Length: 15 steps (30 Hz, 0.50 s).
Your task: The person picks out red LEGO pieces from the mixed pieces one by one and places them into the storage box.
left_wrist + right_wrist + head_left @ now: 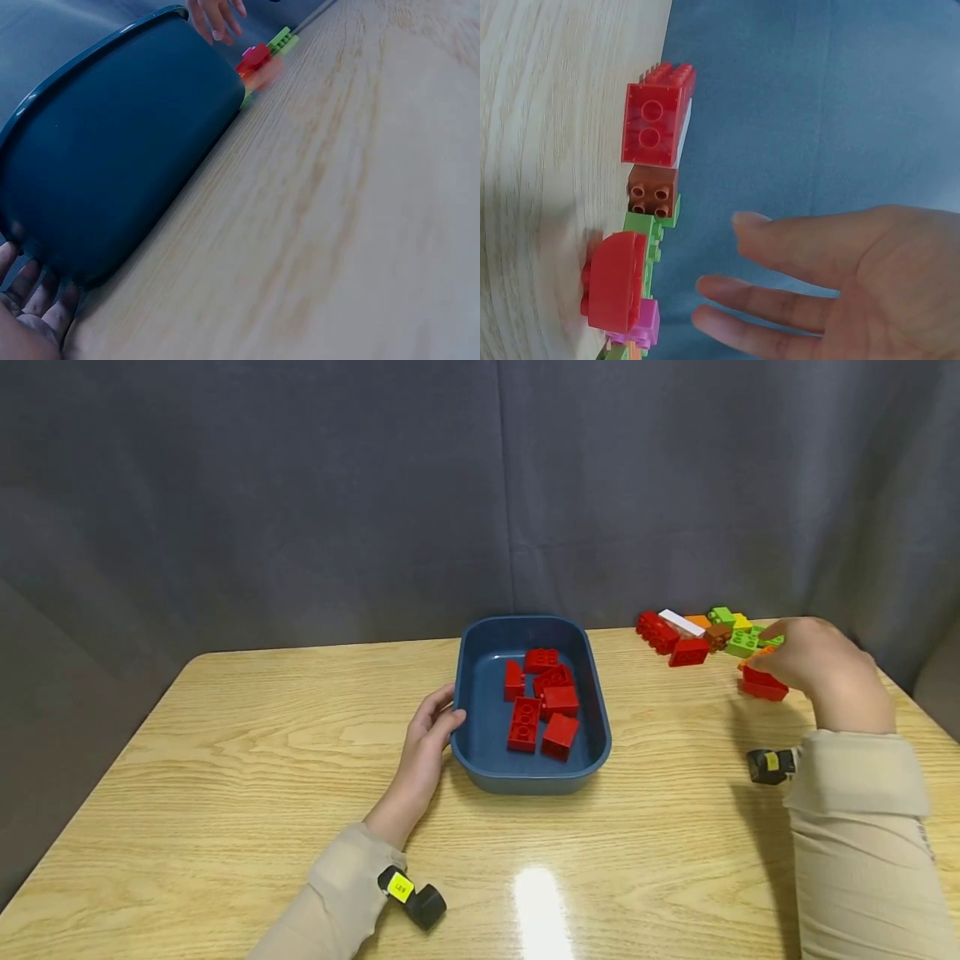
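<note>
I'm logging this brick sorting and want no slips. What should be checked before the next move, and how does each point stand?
1. Left hand steadies the blue tray: ok, fingers rest on its side.
2. Tray holds only red bricks: ok.
3. Room left in tray: ok, bare floor shows.
4. Right hand over a red brick: ok; grip cannot tell, in the wrist view the fingers are spread.
5. More red bricks in the mixed pile: ok, several by the far edge.
</note>
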### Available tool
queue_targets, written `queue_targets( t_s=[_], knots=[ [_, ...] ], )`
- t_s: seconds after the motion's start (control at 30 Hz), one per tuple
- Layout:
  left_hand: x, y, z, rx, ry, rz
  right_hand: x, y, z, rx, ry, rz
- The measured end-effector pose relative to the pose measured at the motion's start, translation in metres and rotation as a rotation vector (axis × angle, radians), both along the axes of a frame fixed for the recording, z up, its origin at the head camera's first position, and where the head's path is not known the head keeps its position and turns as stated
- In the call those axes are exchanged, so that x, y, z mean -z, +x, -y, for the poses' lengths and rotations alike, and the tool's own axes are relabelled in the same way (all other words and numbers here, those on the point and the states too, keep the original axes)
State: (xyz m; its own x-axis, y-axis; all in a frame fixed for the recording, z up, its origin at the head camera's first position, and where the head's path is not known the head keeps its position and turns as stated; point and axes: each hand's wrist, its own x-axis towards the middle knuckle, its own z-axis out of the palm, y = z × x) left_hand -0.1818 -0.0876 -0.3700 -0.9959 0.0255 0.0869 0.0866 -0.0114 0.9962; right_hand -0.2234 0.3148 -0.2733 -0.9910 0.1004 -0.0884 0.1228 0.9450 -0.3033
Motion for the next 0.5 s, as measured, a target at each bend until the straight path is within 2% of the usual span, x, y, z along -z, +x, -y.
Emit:
queue_targets(
  t_s=[0.1, 0.23, 0.33, 0.5],
  knots=[
    [0.0, -0.001, 0.0, 0.001, -0.002, -0.002, 0.0, -0.002, -0.005, -0.041, 0.006, 0.023],
    [0.001, -0.002, -0.001, 0.0, 0.004, -0.006, 0.002, -0.007, -0.01, -0.096, 0.007, 0.097],
    [0.001, -0.002, -0.002, 0.006, 0.006, -0.007, 0.005, -0.008, -0.014, -0.109, 0.011, 0.145],
    [0.002, -0.001, -0.004, 0.022, 0.01, -0.013, 0.008, -0.005, -0.019, -0.101, 0.028, 0.154]
  ],
)
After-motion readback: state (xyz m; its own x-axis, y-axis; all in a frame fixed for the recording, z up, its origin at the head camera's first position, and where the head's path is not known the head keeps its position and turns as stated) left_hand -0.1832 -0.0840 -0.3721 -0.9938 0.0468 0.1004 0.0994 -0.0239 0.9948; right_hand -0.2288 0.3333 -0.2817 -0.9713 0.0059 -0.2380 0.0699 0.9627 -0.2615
